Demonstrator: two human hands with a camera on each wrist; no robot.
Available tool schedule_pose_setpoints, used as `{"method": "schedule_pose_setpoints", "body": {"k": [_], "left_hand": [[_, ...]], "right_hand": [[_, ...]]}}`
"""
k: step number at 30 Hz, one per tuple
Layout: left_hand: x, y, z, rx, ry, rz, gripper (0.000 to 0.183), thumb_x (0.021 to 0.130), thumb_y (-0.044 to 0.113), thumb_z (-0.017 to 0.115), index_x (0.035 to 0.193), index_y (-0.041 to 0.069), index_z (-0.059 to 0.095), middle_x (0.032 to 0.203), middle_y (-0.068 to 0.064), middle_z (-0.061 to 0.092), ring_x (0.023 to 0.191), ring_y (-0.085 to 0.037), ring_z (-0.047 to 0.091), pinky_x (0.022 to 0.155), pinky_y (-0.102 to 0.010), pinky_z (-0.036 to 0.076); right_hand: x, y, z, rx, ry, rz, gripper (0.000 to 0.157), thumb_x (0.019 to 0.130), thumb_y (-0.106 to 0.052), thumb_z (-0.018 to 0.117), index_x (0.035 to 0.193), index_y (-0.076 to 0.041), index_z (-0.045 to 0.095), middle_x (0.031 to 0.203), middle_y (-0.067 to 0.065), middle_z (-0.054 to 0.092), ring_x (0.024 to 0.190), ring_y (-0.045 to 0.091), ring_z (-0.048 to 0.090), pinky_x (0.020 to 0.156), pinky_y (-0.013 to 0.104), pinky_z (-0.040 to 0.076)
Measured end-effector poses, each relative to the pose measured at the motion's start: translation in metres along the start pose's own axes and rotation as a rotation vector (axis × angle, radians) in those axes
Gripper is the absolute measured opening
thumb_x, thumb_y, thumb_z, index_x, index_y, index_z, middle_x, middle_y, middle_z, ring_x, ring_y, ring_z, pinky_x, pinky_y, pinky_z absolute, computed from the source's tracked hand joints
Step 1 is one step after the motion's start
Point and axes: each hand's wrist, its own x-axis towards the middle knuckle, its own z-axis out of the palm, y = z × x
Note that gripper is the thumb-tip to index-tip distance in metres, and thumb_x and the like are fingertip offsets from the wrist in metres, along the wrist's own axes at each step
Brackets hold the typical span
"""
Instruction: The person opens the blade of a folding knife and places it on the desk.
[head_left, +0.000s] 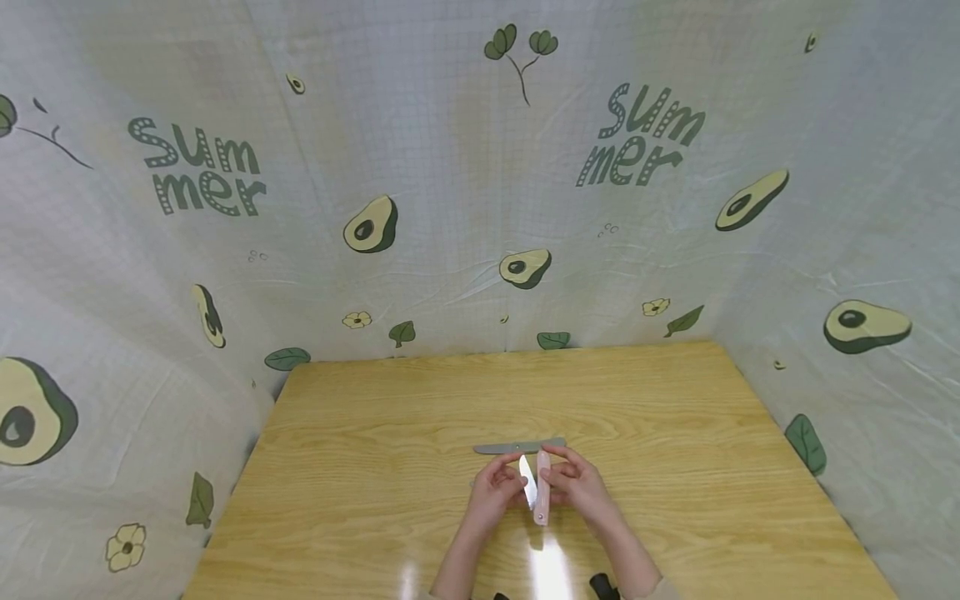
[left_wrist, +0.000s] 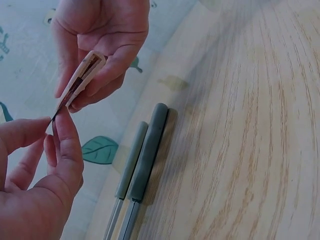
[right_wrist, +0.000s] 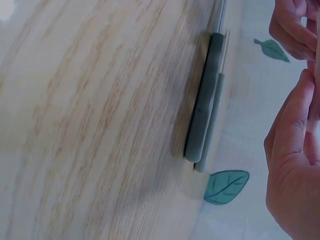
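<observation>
A folding knife with a pale pink handle [head_left: 542, 498] and a shiny blade [head_left: 527, 481] is held up over the table, partly unfolded. My left hand [head_left: 491, 493] pinches the blade between thumb and fingers. On the other side, my right hand [head_left: 585, 490] grips the handle. In the left wrist view the slotted edge of the pink handle [left_wrist: 86, 75] faces the camera, with the blade coming out toward the left fingertips [left_wrist: 67, 132]. Only a sliver of the handle shows at the right wrist view's edge, beside my right hand [right_wrist: 295, 165].
Two slim tools with grey-green handles [left_wrist: 151, 150] [left_wrist: 132, 160] and metal shafts lie side by side on the wooden table [head_left: 360, 467], just beyond the hands. Cloth printed with avocados [head_left: 371, 225] hangs behind and at both sides. Dark objects [head_left: 603, 586] show near the wrists.
</observation>
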Motion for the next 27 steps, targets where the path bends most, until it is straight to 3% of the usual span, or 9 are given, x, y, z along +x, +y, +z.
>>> {"method": "schedule_pose_setpoints", "body": {"k": [8, 14, 27], "left_hand": [[-0.0007, -0.0006, 0.0002, -0.051, 0.03, -0.006, 0.047, 0.086, -0.003, 0.064, 0.132, -0.009, 0.052, 0.089, -0.002, 0.057, 0.08, -0.015, 0.062, 0.078, -0.035, 0.061], [-0.0015, 0.0001, 0.001, -0.085, 0.052, 0.0, 0.048, 0.086, -0.004, 0.064, 0.131, -0.012, 0.05, 0.086, -0.001, 0.057, 0.075, -0.009, 0.063, 0.074, -0.029, 0.061], [-0.0021, -0.0012, 0.0, -0.123, 0.091, 0.011, 0.049, 0.086, -0.006, 0.065, 0.132, -0.012, 0.049, 0.085, 0.0, 0.058, 0.072, -0.009, 0.063, 0.075, -0.032, 0.061]], "right_hand": [[-0.0017, -0.0018, -0.0009, -0.007, 0.018, 0.007, 0.053, 0.095, -0.009, 0.062, 0.142, 0.005, 0.042, 0.092, 0.007, 0.064, 0.082, 0.018, 0.064, 0.073, 0.032, 0.06], [-0.0021, -0.0032, -0.0006, 0.0, 0.047, 0.014, 0.053, 0.094, -0.008, 0.062, 0.142, 0.004, 0.043, 0.092, 0.007, 0.065, 0.083, 0.018, 0.064, 0.074, 0.032, 0.059], [-0.0009, -0.0018, -0.0027, 0.015, 0.071, 0.001, 0.052, 0.094, -0.006, 0.062, 0.142, 0.002, 0.043, 0.091, 0.007, 0.065, 0.084, 0.018, 0.064, 0.074, 0.032, 0.06]]}}
